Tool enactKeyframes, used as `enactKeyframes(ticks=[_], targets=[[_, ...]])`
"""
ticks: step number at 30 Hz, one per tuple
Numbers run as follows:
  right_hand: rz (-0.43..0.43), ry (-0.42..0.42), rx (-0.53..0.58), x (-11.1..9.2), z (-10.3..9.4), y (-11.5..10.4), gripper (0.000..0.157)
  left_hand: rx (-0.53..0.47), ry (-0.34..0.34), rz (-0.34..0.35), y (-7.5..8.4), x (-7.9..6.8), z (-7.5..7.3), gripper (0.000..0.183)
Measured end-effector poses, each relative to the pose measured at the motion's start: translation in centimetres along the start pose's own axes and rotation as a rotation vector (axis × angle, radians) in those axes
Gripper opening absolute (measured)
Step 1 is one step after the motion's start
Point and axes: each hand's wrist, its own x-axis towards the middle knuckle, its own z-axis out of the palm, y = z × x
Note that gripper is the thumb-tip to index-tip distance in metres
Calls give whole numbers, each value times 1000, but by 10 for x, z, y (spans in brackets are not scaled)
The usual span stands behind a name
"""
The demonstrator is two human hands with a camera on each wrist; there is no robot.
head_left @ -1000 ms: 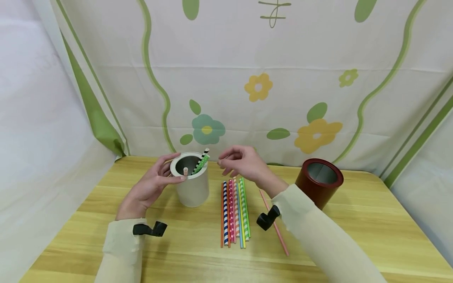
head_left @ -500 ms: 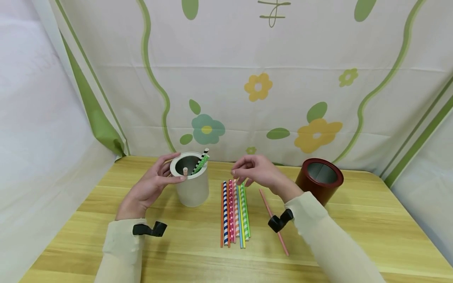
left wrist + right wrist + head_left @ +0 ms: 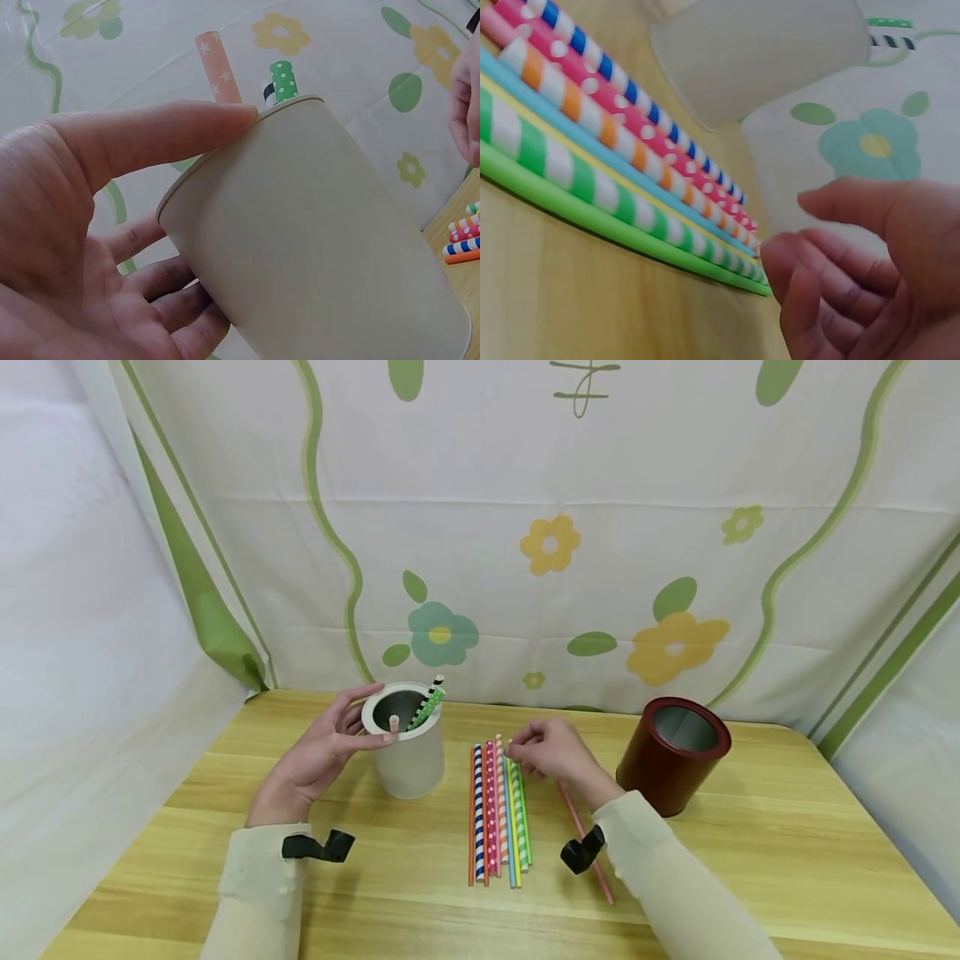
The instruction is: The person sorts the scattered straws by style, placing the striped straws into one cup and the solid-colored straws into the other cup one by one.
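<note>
My left hand (image 3: 318, 752) grips a white can (image 3: 411, 768), thumb along the rim and fingers curled at its side. Out of the can stick a pink star-patterned straw (image 3: 218, 66), a green dotted straw (image 3: 284, 81) and a black-and-white striped straw (image 3: 438, 680). My right hand (image 3: 557, 753) is over the far ends of several paper straws (image 3: 500, 827) laid side by side. In the right wrist view its thumb and fingers are apart with nothing between them, close to the tips of the green-and-white striped straw (image 3: 577, 180) and the plain green straw (image 3: 600, 220).
A dark red can (image 3: 667, 764) stands at the right beyond my right forearm. One pink straw (image 3: 603, 882) lies apart on the wooden table (image 3: 390, 893), partly covered by my right wrist. A flower-printed cloth (image 3: 480, 568) hangs behind the table.
My right hand has moved away from the white can, right and then down to the far ends of the straws. My left hand and the white can stay in place.
</note>
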Motion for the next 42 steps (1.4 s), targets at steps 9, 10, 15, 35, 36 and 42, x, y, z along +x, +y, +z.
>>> enactKeyframes(ticks=[9, 10, 15, 35, 36, 42], targets=[[29, 116, -235, 5, 15, 7, 17, -8, 1, 5, 0, 0, 1, 84], [31, 128, -267, 5, 16, 7, 17, -8, 1, 6, 0, 0, 1, 83], [49, 164, -384, 5, 16, 8, 18, -7, -1, 7, 0, 0, 2, 83], [145, 180, -526, 1, 19, 1, 29, -6, -2, -12, -1, -1, 1, 83], [142, 181, -533, 1, 20, 0, 29, -4, -1, -12, -1, -1, 1, 84], [139, 195, -540, 1, 20, -1, 33, 5, -2, -8, 0, 0, 1, 84]])
